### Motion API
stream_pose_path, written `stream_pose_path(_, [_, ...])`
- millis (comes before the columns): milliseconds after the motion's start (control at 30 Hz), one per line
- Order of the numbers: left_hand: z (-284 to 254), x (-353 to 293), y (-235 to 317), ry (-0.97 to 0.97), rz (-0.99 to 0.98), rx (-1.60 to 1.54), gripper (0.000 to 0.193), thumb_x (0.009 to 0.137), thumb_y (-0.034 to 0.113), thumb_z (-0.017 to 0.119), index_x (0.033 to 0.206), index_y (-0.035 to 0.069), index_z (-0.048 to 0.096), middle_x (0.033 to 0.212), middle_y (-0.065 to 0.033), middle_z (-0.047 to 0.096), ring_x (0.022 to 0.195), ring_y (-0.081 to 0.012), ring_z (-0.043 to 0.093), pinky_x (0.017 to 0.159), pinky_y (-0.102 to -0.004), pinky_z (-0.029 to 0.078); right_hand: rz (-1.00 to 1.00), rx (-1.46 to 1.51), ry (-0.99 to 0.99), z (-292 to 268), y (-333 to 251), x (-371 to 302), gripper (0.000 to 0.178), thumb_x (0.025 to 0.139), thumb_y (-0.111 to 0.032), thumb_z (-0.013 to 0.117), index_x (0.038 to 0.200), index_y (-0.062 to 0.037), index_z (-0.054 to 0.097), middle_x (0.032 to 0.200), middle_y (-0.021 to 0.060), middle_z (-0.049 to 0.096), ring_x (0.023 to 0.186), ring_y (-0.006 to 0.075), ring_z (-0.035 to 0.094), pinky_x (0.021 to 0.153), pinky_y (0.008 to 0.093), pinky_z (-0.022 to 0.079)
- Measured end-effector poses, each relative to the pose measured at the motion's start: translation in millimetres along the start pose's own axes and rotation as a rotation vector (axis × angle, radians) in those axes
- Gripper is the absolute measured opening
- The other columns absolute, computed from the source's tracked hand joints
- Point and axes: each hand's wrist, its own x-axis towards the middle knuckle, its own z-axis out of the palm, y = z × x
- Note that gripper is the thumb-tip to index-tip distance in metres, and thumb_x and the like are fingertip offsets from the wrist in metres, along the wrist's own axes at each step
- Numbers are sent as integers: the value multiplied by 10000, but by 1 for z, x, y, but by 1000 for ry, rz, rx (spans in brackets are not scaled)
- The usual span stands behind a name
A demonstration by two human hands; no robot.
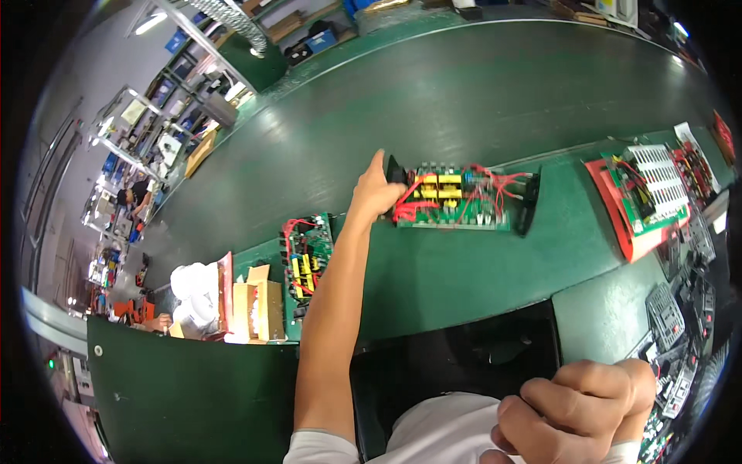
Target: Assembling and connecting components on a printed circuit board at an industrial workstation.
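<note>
My left hand [376, 191] reaches out over the green bench and grips the black end panel [396, 172] at the left end of a circuit board [452, 220]. Yellow-wrapped transformers and red wires crowd this green board. A second black end panel [529, 204] stands at its right end, with red wires running to it. Close to my body, my right hand [580, 406] is raised with its fingers curled in. Whatever it may hold is hidden inside the fingers. Left of my left forearm lies another circuit board [305, 263] with similar yellow and red parts.
An open cardboard box [268, 309] and white bags [195, 290] sit at the left. On the right, boards rest on a red sheet [635, 243], beside several black panels [666, 315]. A dark conveyor belt [464, 85] runs behind the bench. Another person's hand [160, 322] shows far left.
</note>
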Motion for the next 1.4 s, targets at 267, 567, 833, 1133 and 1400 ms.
stream_pose_path(267, [-91, 130, -73, -151, -27, -412, 288, 882, 59, 641, 1152, -41, 622, 939, -155, 705, 754, -248, 696, 633, -390, 580, 30, -97, -293, -29, 8, -5, 290, 825, -164, 657, 1111, -146, 613, 875, 90, 624, 692, 184, 563, 583, 275, 446])
stream_pose_path(567, [-161, 181, -232, 323, 41, 498, 552, 801, 171, 661, 1267, -88, 520, 1119, -280, 657, 976, -439, 641, 867, -465, 516, -30, -337, -460, -80, 5, -7, 331, 839, -172, 626, 1159, -91, 654, 887, 72, 590, 684, 157, 522, 592, 277, 411])
stream_pose_path(833, [-77, 141, -52, 496, 408, 434, 624, 857, 207, 728, 1393, 2, 482, 1395, -283, 499, 1310, -435, 465, 1094, -486, 387, 181, 38, -410, -70, -50, -37, 280, 815, -216, 630, 1059, -83, 661, 876, 64, 588, 700, 167, 531, 604, 301, 425])
stream_pose_path(1133, [-2, -102, 74, 397, 576, 66, 410, 857, 186, 744, 1235, 75, 633, 1331, -201, 570, 1262, -386, 526, 1072, -435, 416, 1266, -429, -1032, -168, 50, -209, 689, 703, -213, 833, 1295, -9, 545, 1229, 211, 585, 1179, 376, 549, 1011, 447, 450])
stream_pose_path(1400, [-35, -220, -20, 700, 172, 243, 482, 894, 161, 728, 1329, 41, 558, 1429, -222, 477, 1345, -394, 444, 1097, -455, 382, 1473, -771, -1123, -222, 52, -346, 1094, 549, -147, 897, 1489, -21, 351, 1268, 177, 564, 1221, 367, 515, 1017, 474, 429])
